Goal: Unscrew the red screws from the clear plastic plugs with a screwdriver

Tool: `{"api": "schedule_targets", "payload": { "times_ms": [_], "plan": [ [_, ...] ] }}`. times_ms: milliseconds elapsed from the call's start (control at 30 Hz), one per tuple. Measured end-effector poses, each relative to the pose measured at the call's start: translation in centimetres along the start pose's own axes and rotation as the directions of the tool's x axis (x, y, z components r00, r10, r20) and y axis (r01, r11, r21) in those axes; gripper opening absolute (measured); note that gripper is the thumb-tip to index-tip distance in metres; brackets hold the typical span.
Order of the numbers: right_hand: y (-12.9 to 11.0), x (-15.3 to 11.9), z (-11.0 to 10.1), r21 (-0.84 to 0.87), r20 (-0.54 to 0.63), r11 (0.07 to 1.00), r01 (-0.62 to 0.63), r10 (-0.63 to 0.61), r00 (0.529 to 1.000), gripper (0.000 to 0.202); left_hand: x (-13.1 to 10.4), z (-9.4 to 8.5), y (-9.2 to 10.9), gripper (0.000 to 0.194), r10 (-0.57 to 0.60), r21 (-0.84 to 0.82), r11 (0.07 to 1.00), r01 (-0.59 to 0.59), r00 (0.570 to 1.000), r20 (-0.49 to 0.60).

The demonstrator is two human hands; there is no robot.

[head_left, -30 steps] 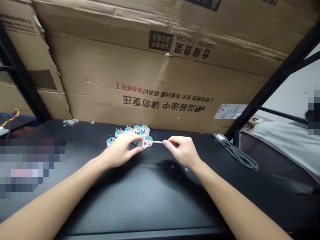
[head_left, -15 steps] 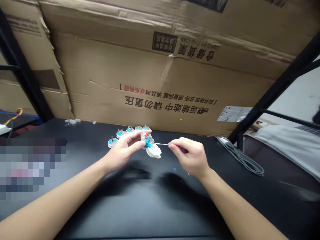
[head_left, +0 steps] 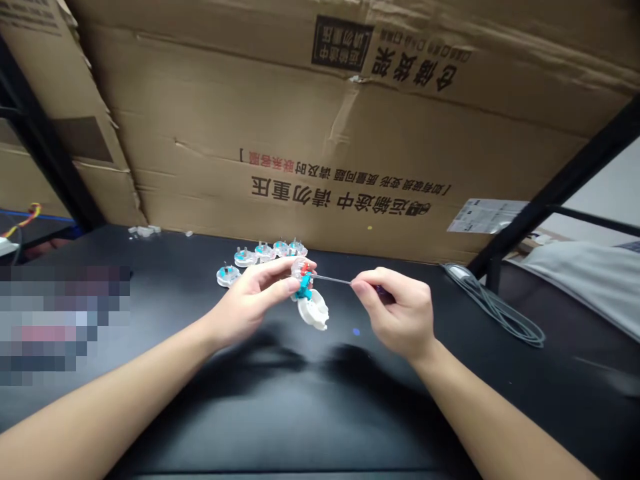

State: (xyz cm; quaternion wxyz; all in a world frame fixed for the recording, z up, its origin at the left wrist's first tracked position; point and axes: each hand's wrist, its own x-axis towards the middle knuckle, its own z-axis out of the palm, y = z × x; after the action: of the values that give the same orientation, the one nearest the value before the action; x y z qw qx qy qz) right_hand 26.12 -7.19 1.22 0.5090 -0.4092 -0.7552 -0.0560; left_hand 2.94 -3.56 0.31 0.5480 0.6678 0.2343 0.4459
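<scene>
My left hand (head_left: 255, 293) is closed on an opened electrical plug (head_left: 303, 288), with teal and red parts inside a clear shell. Its white cover (head_left: 314, 311) hangs open below the teal part. Between the fingers of my right hand (head_left: 395, 308) is a screwdriver (head_left: 331, 279). The thin metal shaft points left, and its tip meets the plug near the red part. Most of the handle is hidden in the palm. Behind my left hand, several clear and teal plugs (head_left: 245, 257) rest on the black table with their pins up.
A cardboard sheet (head_left: 280, 127) stands upright along the back of the black table (head_left: 240, 427). A coiled grey cable (head_left: 500, 310) lies at the right, beside a black frame post (head_left: 550, 193). Small white bits (head_left: 145, 231) sit at the back left. A blue spot (head_left: 356, 331) shows near my right hand.
The view has shifted slightly. The screwdriver tip has moved from the teal part up toward the red part, and its shaft now slants. The white cover hangs lower.
</scene>
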Motion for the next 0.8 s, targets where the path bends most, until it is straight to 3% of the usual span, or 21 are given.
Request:
{"api": "schedule_targets", "payload": {
  "times_ms": [167,233,300,367,433,500,567,667,800],
  "plan": [
    [0.0,0.0,0.1,0.02,0.017,0.999,-0.025,0.025,1.0,0.02,0.0,0.0,0.3,0.036,0.029,0.081,0.996,-0.03,0.999,0.015],
    [0.1,0.2,-0.1,0.042,0.057,0.997,-0.061,0.058,0.997,0.021,0.0,-0.4,0.6,0.032,0.08,0.241,0.967,-0.082,0.997,0.017],
    [0.2,0.4,-0.3,0.063,0.16,0.987,-0.148,0.136,0.978,0.024,0.1,-1.0,1.1,0.03,0.153,0.467,0.87,-0.158,0.987,0.05],
    [0.4,0.6,-0.5,0.081,0.342,0.957,-0.28,0.237,0.91,0.03,0.2,-1.6,1.5,0.03,0.202,0.644,0.729,-0.234,0.971,0.125],
    [0.7,0.7,-0.5,0.093,0.559,0.906,-0.414,0.296,0.775,0.036,0.3,-2.1,1.7,0.03,0.188,0.716,0.636,-0.287,0.958,0.217],
    [1.0,0.6,-0.3,0.123,0.702,0.846,-0.519,0.296,0.648,0.042,0.4,-2.2,1.8,0.029,0.154,0.712,0.631,-0.308,0.949,0.275],
    [1.2,0.4,0.1,0.178,0.748,0.788,-0.59,0.281,0.601,0.047,0.5,-2.1,1.8,0.028,0.112,0.678,0.681,-0.277,0.954,0.278],
    [1.3,0.2,0.6,0.229,0.698,0.765,-0.602,0.302,0.649,0.051,0.6,-1.7,1.9,0.027,0.029,0.619,0.769,-0.158,0.977,0.213],
    [0.9,0.0,0.6,0.197,0.529,0.862,-0.466,0.307,0.791,0.055,0.6,-1.1,2.1,0.03,-0.091,0.475,0.88,0.007,0.984,0.155]
  ]
}}
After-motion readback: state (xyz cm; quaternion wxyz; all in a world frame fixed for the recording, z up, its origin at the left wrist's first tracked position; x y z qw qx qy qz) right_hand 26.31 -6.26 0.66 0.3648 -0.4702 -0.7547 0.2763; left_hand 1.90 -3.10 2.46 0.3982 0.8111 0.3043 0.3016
